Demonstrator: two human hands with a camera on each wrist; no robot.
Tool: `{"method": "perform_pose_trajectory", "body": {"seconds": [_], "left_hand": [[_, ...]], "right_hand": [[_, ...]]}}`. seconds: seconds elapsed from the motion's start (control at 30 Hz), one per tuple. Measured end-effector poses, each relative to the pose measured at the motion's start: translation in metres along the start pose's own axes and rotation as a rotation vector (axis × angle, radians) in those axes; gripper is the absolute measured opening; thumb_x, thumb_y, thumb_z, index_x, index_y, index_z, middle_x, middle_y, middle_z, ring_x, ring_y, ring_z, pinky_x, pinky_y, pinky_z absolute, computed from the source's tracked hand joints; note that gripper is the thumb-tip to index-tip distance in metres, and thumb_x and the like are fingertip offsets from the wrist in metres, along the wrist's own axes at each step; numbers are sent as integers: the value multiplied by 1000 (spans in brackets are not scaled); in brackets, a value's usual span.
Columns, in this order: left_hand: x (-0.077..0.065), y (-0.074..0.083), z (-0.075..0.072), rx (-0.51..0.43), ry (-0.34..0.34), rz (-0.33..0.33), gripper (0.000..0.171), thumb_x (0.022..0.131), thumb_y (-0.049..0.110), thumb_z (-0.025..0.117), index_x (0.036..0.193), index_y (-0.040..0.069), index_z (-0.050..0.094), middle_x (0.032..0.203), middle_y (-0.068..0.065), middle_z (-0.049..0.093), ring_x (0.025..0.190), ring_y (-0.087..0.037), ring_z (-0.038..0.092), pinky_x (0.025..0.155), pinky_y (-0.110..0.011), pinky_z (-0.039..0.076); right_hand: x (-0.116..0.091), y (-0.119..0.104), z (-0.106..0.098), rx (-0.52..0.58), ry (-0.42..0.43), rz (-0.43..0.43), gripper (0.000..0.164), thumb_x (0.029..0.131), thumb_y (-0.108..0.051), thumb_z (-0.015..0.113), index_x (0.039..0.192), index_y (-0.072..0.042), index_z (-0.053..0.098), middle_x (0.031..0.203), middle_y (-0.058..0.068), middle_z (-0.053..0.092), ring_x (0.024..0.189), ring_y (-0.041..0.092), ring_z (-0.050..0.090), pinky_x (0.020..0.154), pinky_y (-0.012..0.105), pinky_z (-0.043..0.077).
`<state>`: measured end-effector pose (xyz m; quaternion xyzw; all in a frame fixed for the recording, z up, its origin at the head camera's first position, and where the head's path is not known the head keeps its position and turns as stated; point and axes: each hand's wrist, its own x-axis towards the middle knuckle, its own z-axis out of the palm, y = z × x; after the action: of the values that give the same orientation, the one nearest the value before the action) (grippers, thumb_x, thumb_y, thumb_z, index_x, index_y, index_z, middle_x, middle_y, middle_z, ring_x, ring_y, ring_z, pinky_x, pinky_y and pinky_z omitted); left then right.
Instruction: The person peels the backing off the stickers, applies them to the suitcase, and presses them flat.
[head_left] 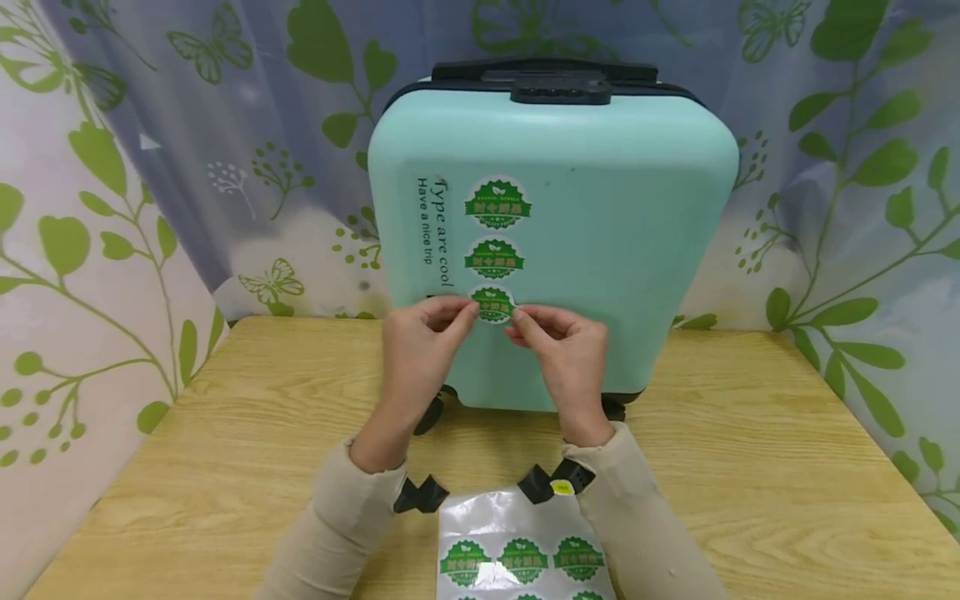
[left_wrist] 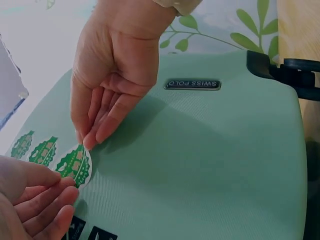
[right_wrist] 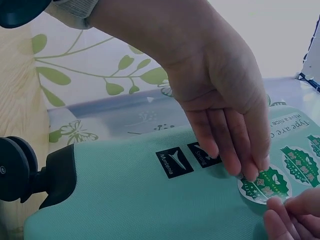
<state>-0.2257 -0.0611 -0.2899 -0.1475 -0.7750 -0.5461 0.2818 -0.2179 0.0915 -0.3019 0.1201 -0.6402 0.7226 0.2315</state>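
A round green-and-white sticker (head_left: 493, 307) is at the front of a mint-green suitcase (head_left: 615, 250), below two matching stickers in a column, the upper sticker (head_left: 498, 203) and the middle sticker (head_left: 493, 258). My left hand (head_left: 423, 346) pinches its left edge between thumb and fingers. At the opposite edge, my right hand (head_left: 566, 346) pinches it the same way. Both wrist views show the sticker (right_wrist: 265, 185) close against the shell; whether it lies fully flat cannot be told. Fingertips cover small parts of its rim.
A sheet of matching stickers (head_left: 525, 521) lies on the wooden table (head_left: 225, 467) between my forearms. The suitcase stands against a leaf-patterned curtain (head_left: 247, 167). Black labels (right_wrist: 174, 162) and a SWISS POLO plate (left_wrist: 192, 84) are on its shell. A black wheel (right_wrist: 15, 167) sticks out below.
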Motion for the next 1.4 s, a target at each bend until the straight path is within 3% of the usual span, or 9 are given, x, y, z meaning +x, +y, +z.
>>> {"method": "perform_pose_trajectory", "body": {"seconds": [0.33,0.67,1.03,1.4], "left_hand": [[0,8,5,1,-52,-25,16,86,18,70,90,3,75,85,-7,73,71,-13,68,64,-26,54],[1,9,9,-62,-87,-3,16,87,17,69,93,4,75,87,-6,73,74,-10,68,63,-24,53],[6,14,13,-52,-107,19,16,88,15,67,94,3,75,89,-8,73,73,-12,68,58,-22,50],[7,17,16,-30,-130,49,15,88,15,68,95,3,75,90,-8,73,72,-12,68,56,-22,49]], "right_hand": [[-1,1,1,5,-1,-1,18,84,-12,72,91,5,72,81,20,70,68,20,70,70,39,56],[-2,2,1,-5,-15,-11,18,84,-11,71,92,6,72,82,20,70,69,19,70,70,38,56],[-2,0,-6,-51,-43,-15,17,86,-10,69,94,5,72,84,22,70,71,16,70,72,36,56],[-1,1,-13,-74,-86,36,19,87,-11,68,97,5,71,90,21,70,77,17,70,75,34,56]]}}
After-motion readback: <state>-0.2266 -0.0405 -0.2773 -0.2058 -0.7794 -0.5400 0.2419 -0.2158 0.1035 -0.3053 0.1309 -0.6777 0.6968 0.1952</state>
